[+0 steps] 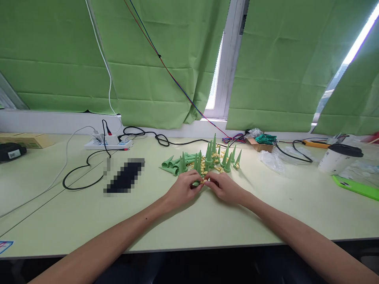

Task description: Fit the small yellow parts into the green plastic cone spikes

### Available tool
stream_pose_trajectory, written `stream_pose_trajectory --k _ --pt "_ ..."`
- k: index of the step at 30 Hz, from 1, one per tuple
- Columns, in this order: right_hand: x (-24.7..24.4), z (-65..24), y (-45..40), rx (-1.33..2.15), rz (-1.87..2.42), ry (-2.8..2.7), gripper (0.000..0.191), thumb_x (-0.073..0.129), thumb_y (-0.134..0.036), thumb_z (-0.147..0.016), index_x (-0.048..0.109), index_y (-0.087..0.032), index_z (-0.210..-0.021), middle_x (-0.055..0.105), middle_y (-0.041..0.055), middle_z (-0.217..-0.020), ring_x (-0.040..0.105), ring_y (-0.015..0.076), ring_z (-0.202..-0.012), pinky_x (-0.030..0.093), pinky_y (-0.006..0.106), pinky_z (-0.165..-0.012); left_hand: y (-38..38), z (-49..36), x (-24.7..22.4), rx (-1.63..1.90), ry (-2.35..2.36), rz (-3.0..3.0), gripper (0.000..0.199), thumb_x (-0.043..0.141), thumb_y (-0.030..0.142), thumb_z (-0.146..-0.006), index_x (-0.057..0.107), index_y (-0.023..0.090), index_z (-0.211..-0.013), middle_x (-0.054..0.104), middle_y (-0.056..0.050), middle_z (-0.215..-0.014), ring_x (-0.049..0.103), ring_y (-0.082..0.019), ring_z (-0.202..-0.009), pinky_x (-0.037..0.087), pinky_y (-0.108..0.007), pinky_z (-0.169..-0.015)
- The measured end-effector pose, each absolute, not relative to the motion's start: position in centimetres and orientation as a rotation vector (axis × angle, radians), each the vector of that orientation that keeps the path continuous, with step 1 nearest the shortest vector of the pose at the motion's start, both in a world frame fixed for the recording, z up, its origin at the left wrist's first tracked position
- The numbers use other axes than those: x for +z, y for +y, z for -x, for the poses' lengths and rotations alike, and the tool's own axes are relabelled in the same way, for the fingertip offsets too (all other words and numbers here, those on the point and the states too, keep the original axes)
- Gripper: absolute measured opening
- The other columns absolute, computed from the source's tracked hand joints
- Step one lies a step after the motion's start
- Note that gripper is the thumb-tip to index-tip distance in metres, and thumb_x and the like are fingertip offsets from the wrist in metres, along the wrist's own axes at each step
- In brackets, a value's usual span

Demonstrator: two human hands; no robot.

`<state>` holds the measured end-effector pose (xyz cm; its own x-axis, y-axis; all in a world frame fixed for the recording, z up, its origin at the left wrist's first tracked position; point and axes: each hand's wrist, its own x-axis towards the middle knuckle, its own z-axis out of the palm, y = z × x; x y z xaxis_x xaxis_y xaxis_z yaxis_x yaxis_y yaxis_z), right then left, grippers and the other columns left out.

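Note:
My left hand (184, 188) is closed around a small green cone (196, 184), mostly covered by the fingers. A small yellow piece (203, 182) shows at the cone's end. My right hand (225, 187) pinches this piece between thumb and forefinger, so the two hands nearly meet. Just beyond the fingers, several green cones (209, 153) stand upright, with small yellow pieces (218, 168) scattered among them. To their left, more green cones (168, 170) lie on their sides, some showing hollow open ends.
A pixelated dark patch (126, 177) lies left of the hands. Behind it are a white power strip (109, 144) and black cables (78, 187). On the right are a small cardboard box (260, 146), clear plastic bags (272, 161), a lidded paper cup (337, 161) and a green phone (357, 187).

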<state>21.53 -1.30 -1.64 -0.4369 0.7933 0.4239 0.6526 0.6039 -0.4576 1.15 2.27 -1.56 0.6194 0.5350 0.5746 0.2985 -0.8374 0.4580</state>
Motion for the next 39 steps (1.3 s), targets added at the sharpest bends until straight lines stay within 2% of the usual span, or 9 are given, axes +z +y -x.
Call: stream_pose_trajectory --k 6,28,39 --pt "-1.73 -21.56 -1.27 0.298 1.114 -2.221 0.018 0.047 -0.026 -0.099 0.062 -0.019 -0.093 0.05 -0.0041 -0.058 0.038 0.0114 -0.052 0.031 0.024 -0.057 2.2 -1.01 -1.54 1.068 0.625 -2.57 0.018 0.057 0.016 -0.091 0.068 0.016 -0.076 0.053 -0.001 -0.075 0.048 -0.011 -0.065 0.036 -0.024 -0.059" --pt "-1.93 -21.45 -1.25 0.354 1.051 -2.186 0.021 0.045 -0.026 -0.099 0.054 -0.02 -0.082 0.041 -0.0054 -0.058 0.034 0.0116 -0.054 0.029 0.024 -0.055 1.97 -1.02 -1.51 1.099 0.606 -2.615 0.019 0.054 0.015 -0.091 0.066 0.017 -0.076 0.057 -0.003 -0.078 0.051 -0.012 -0.067 0.039 -0.024 -0.059" --pt "-1.94 -21.37 -1.16 0.345 1.047 -2.191 0.037 0.041 -0.031 -0.101 0.046 -0.02 -0.067 0.035 -0.0048 -0.057 0.029 0.0114 -0.054 0.025 0.025 -0.054 1.91 -1.08 -1.54 1.102 0.595 -2.61 0.017 0.055 0.015 -0.091 0.068 0.017 -0.079 0.058 -0.002 -0.078 0.052 -0.012 -0.067 0.039 -0.024 -0.059"
